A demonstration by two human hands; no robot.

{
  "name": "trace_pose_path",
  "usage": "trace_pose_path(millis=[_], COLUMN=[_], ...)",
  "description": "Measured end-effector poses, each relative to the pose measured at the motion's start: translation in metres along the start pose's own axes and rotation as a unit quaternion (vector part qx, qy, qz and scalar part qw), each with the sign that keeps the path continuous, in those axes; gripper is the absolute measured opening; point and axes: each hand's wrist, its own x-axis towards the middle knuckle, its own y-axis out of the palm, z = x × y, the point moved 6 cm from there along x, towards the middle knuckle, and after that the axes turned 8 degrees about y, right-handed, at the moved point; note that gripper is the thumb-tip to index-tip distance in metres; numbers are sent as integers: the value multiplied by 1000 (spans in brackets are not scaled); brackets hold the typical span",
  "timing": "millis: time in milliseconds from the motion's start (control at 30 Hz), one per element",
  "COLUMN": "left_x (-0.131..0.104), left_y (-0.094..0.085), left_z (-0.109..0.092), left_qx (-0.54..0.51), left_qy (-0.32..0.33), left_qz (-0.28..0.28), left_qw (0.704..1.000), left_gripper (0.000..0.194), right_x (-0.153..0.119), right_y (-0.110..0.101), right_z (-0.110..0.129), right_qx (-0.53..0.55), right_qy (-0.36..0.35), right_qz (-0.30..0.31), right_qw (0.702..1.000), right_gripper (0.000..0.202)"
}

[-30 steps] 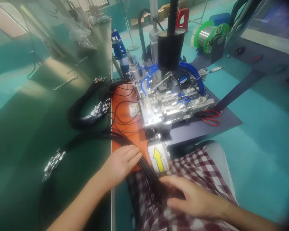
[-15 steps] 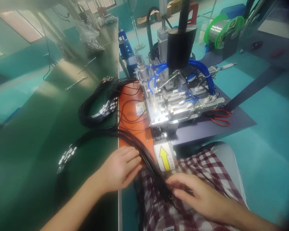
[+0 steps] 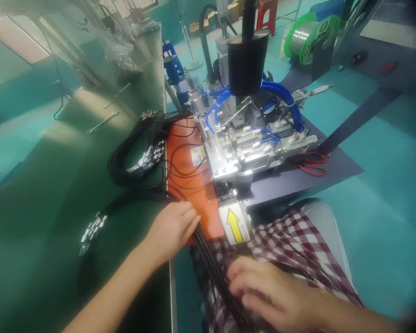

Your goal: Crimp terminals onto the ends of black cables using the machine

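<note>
My left hand (image 3: 176, 226) is closed around a bundle of thin black cables (image 3: 204, 252) at the edge of the green table. From there the bundle hangs over the checked cloth on my lap, and its other side curves back across the table to white connectors (image 3: 93, 231). Beside the hanging part is my right hand (image 3: 266, 289), its fingers bent and smeared by motion. Whether it grips any cable cannot be made out. A dark strand (image 3: 294, 269) lies on the cloth just behind this hand.
A second coil of black cables (image 3: 116, 164) with white connectors lies farther back on the table (image 3: 55, 194). Some cables run over the orange plate (image 3: 183, 134) to a metal machine (image 3: 249, 148) with blue tubes. A yellow-arrow label (image 3: 234, 225) and a wire spool (image 3: 312, 39) also show.
My left hand has closed over the bundle, which now hangs more to the left. The right hand has shifted slightly down and nearer. The view has moved a little.
</note>
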Motion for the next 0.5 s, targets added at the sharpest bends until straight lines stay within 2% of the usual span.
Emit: trace_pose_path(millis=[133, 267, 500], left_x=[7, 21, 29], left_y=[1, 5, 2], left_z=[9, 16, 18], left_qx=[14, 76, 105], left_qy=[3, 26, 137], left_qz=[33, 78, 102], left_qw=[999, 994, 980], left_gripper=[25, 29, 23], right_x=[4, 9, 12], right_y=[1, 6, 11], right_z=[3, 9, 15], right_qx=[-12, -42, -103], right_qy=[-14, -47, -59], right_qz=[2, 23, 41], right_qw=[1000, 998, 992], right_gripper=[26, 26, 27])
